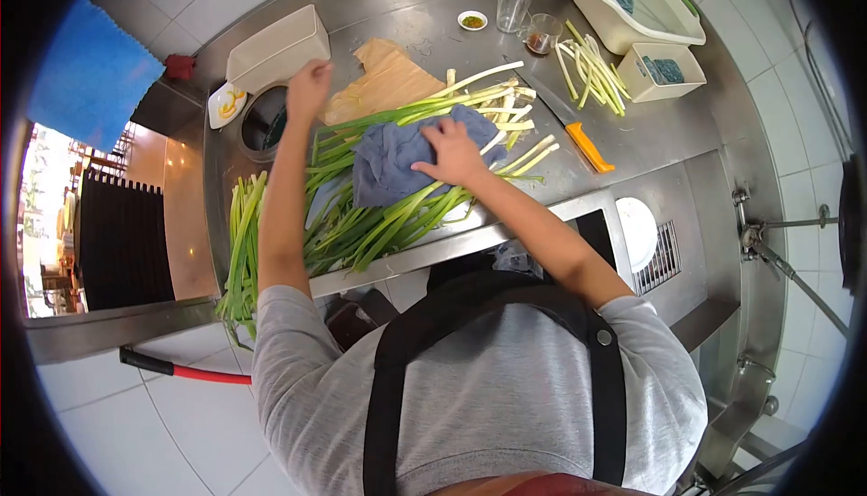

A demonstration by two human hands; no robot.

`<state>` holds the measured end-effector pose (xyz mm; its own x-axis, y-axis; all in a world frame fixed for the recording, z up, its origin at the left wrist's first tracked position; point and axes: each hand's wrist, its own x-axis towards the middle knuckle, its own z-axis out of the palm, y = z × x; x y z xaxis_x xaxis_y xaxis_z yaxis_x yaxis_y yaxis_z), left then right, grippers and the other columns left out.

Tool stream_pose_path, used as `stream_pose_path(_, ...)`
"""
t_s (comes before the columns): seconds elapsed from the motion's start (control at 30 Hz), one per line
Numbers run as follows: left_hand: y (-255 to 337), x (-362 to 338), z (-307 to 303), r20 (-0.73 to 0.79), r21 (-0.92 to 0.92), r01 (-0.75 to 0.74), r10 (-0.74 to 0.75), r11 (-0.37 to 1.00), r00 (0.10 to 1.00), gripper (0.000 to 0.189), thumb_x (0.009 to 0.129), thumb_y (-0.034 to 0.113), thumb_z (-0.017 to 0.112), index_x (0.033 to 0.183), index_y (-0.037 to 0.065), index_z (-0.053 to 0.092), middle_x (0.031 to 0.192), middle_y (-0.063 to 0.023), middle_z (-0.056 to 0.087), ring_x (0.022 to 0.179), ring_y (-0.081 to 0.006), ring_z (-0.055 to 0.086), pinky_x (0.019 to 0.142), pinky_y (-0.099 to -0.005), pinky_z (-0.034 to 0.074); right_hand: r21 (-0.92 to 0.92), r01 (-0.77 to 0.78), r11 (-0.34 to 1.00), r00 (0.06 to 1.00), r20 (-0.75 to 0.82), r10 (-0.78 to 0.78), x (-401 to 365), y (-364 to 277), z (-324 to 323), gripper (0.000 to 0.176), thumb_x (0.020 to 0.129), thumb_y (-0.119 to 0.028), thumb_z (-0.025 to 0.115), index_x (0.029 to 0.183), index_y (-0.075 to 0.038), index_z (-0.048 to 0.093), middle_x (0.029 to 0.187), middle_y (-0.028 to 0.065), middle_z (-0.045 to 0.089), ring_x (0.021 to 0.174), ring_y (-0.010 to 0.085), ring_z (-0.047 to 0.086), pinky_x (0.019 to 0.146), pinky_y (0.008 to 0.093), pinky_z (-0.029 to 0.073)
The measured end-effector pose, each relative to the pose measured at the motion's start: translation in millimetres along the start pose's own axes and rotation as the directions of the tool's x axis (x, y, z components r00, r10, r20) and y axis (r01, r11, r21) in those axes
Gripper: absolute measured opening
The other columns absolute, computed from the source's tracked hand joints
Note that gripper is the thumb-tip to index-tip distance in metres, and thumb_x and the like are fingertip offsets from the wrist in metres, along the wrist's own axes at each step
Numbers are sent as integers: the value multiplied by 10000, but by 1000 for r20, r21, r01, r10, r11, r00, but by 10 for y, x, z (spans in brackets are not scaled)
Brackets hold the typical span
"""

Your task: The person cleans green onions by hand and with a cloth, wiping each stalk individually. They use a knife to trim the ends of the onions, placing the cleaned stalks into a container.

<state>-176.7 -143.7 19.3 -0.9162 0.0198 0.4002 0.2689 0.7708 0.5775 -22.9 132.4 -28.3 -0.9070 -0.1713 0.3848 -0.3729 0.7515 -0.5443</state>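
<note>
My right hand (452, 154) rests on a crumpled blue-grey cloth (384, 162), thumb and fingers apart. Under and around the cloth lies a big heap of green onions (379, 229), white root ends to the right and green tops to the left, some hanging over the counter's front edge. My left hand (309, 89) is raised with curled fingers above the rim of a round dark container (262, 126); whether anything is in the fingers is hidden. Beside it are a beige rectangular bin (280, 47) and a piece of brown paper (384, 80).
A knife with an orange handle (590, 146) lies right of the heap. Beyond it are cut white stalks (591, 71), two glasses (515, 4), a small sauce dish (471, 20), a white tub (623, 31) and a smaller bin (646, 88). A white dish (226, 106) stands left.
</note>
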Motion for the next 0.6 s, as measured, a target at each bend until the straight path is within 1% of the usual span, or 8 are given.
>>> stream_pose_path(0.07, 243, -129, 156, 4, -163, 10, -9, 987, 1000, 224, 843, 249, 583, 957, 65, 641, 795, -123, 655, 759, -205, 647, 666, -308, 488, -165, 26, 986, 958, 285, 23, 84, 11, 171, 408, 739, -265, 673, 1093, -97, 561, 1142, 178, 502, 1045, 414, 471, 815, 429, 458)
stream_pose_path(0.13, 580, -361, 75, 82, -365, 92, -66, 926, 994, 190, 847, 192, 601, 946, 35, 642, 743, -70, 643, 704, -101, 610, 635, -241, 469, -100, 104, 990, 973, 215, -81, 197, 220, 182, 361, 730, -202, 674, 1052, -66, 585, 1077, 162, 547, 988, 386, 513, 830, 422, 457)
stream_pose_path(0.23, 740, -716, -68, -15, -520, 91, -115, 849, 993, 150, 855, 142, 590, 923, 19, 642, 717, -28, 622, 667, -53, 561, 610, -208, 448, 401, 14, 916, 999, -40, 2, 310, 418, -226, 259, 764, -98, 645, 1014, -33, 618, 964, 134, 605, 869, 269, 583, 766, 331, 482)
stream_pose_path(0.37, 852, -1175, -88, 56, -441, 145, -134, 886, 989, 157, 858, 145, 590, 931, 12, 629, 735, -31, 619, 662, -73, 536, 600, -213, 431, 600, 5, 800, 1000, 9, -14, 502, 625, -885, 308, 821, -45, 587, 1129, -48, 595, 983, 139, 627, 858, 180, 596, 764, 260, 467)
stream_pose_path(0.43, 1037, -1382, 61, 90, -421, 116, -85, 900, 992, 188, 849, 169, 605, 951, 12, 624, 756, -48, 618, 678, -97, 547, 617, -231, 443, 645, -205, 736, 969, 239, 61, 520, 599, -1041, 353, 844, -50, 558, 1196, -72, 557, 1024, 148, 633, 890, 154, 591, 798, 258, 457)
stream_pose_path(0.47, 1124, -1477, 168, 132, -404, 79, -28, 911, 991, 222, 841, 192, 620, 970, 12, 620, 777, -64, 617, 693, -121, 558, 634, -249, 456, 644, -203, 737, 969, 243, 54, 504, 583, -1041, 353, 844, -50, 558, 1196, -72, 557, 1024, 148, 633, 890, 154, 591, 798, 258, 457)
stream_pose_path(0.53, 1248, -1638, 431, 130, -399, 38, 16, 916, 991, 276, 823, 221, 641, 1001, 14, 608, 830, -93, 610, 726, -154, 568, 662, -272, 466, 473, 44, 880, 949, 256, -186, 489, 450, -1036, 348, 865, -49, 532, 1212, -64, 541, 1027, 123, 648, 883, 108, 575, 805, 237, 447)
stream_pose_path(0.6, 1317, -1721, 614, 133, -390, -8, 65, 921, 989, 333, 805, 250, 663, 1031, 16, 596, 882, -122, 602, 758, -187, 579, 689, -295, 475, 408, 4, 913, 946, 294, -135, 522, 298, -1169, 323, 880, -61, 513, 1200, -68, 557, 1024, 86, 655, 862, 74, 561, 792, 214, 440)
